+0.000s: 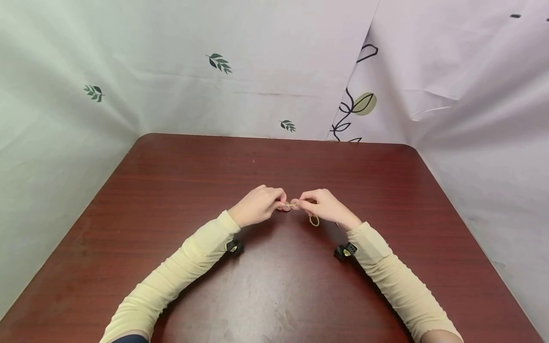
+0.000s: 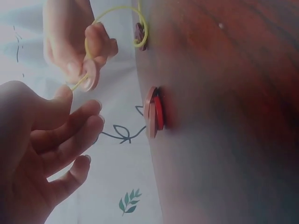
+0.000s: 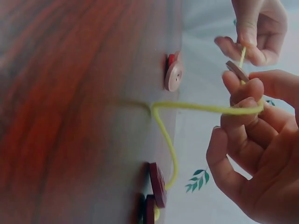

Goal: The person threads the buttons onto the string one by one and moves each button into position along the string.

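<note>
My left hand [image 1: 259, 206] pinches the tip of a yellow cord [image 3: 205, 108] between thumb and forefinger, its other fingers spread loosely. Facing it, my right hand [image 1: 327, 206] pinches a pink button [image 2: 91, 74] with the cord running through it. From there the cord bends around the right fingers and loops down to the table. Dark red buttons [image 3: 158, 184] are on its lower stretch, at the table in the right wrist view. Both hands are a little above the tabletop, close together.
On the brown wooden table [image 1: 266, 276], loose pink buttons [image 3: 174, 76] and a red button [image 2: 159, 113] lie in a small pile beneath the hands. White cloth [image 1: 171, 95] with leaf prints hangs behind the table and along its sides.
</note>
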Available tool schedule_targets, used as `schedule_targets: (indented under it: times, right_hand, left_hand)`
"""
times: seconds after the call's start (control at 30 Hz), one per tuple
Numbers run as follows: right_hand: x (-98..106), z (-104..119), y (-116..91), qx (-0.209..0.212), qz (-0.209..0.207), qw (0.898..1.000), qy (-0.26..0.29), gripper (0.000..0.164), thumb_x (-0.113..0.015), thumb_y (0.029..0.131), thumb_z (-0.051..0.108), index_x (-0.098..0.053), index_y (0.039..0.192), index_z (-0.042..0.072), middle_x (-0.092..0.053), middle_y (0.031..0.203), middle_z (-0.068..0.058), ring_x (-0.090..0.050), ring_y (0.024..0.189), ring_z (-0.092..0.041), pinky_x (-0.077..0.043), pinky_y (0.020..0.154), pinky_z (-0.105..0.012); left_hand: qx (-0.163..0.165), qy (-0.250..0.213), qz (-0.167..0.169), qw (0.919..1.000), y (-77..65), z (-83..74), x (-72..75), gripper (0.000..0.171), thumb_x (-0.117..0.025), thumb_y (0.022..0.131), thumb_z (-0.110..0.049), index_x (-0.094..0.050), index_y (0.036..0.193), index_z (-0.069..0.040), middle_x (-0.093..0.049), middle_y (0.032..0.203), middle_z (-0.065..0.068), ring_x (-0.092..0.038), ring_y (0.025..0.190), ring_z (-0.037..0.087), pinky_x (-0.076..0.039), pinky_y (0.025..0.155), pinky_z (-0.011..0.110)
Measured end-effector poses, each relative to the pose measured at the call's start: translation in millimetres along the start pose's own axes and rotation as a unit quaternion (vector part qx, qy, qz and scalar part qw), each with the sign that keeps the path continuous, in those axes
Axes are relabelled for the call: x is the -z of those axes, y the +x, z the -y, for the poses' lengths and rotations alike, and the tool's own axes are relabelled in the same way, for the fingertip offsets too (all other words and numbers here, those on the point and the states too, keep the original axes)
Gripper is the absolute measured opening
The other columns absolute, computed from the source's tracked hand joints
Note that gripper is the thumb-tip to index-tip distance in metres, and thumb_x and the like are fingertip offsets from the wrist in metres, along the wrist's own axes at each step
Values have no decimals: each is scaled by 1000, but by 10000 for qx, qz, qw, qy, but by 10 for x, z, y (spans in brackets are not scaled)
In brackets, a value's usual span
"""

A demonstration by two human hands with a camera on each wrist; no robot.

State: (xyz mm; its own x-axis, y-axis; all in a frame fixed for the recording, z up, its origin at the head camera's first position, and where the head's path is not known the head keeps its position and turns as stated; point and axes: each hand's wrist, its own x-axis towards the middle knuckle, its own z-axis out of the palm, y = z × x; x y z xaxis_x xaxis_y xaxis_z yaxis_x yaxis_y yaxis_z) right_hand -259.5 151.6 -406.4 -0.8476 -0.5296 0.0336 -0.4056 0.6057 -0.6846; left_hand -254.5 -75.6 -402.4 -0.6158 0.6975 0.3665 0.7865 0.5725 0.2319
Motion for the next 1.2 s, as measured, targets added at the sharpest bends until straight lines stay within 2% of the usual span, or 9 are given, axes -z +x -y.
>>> schedule_targets:
  times: [0.2, 0.37, 0.7, 0.93, 1.07, 1.2]
  right_hand:
    - [56, -18, -24, -209, 123, 9996, -107, 35, -59, 95, 36, -67, 78, 7, -54, 56, 1, -44, 50, -12, -34, 50, -24]
    - [61, -37, -27, -228, 162, 9993, -244, 28, -59, 95, 28, -68, 78, 8, -60, 59, -4, -45, 51, -9, -33, 52, -22]
    - [103, -73, -33, -138, 407, 9985, -342, 22, -58, 93, 21, -69, 79, 9, -60, 60, -1, -48, 55, -8, -36, 52, -22]
    - [185, -132, -49, -106, 422, 9978, -493, 22, -59, 91, 20, -68, 74, 9, -50, 54, 8, -47, 53, -7, -38, 55, -22]
    - [236, -182, -60, -87, 490, 9978, -444, 21, -58, 90, 17, -67, 73, 9, -53, 56, 6, -49, 53, -7, -41, 55, -22]
    - [285, -201, -69, -81, 547, 9975, -442, 21, -55, 89, 13, -66, 72, 9, -56, 57, 3, -52, 54, -11, -42, 56, -23]
  left_hand:
    - [46, 53, 10, 10000, -19, 26, 39, 12, -64, 92, -12, -56, 83, -14, -67, 75, -2, -60, 70, 8, -46, 71, 33]
    - [70, 83, 111, 9999, -22, 30, 48, 13, -65, 91, -14, -56, 82, -15, -64, 73, -5, -58, 67, 8, -46, 71, 32]
    - [37, 133, 244, 9996, -44, 42, 62, 13, -65, 91, -17, -56, 83, -15, -64, 75, -6, -57, 68, 6, -46, 72, 33]
    - [103, 247, 493, 9984, -61, 99, 120, 10, -63, 93, -16, -56, 86, -15, -69, 82, -5, -60, 74, 6, -47, 75, 34]
    - [97, 198, 714, 9972, -74, 151, 187, 11, -63, 92, -15, -56, 84, -16, -67, 78, -6, -55, 68, 6, -47, 74, 34]
    - [208, 135, 1002, 9947, -94, 209, 257, 14, -64, 92, -13, -55, 81, -16, -59, 70, -9, -47, 61, 8, -44, 67, 29]
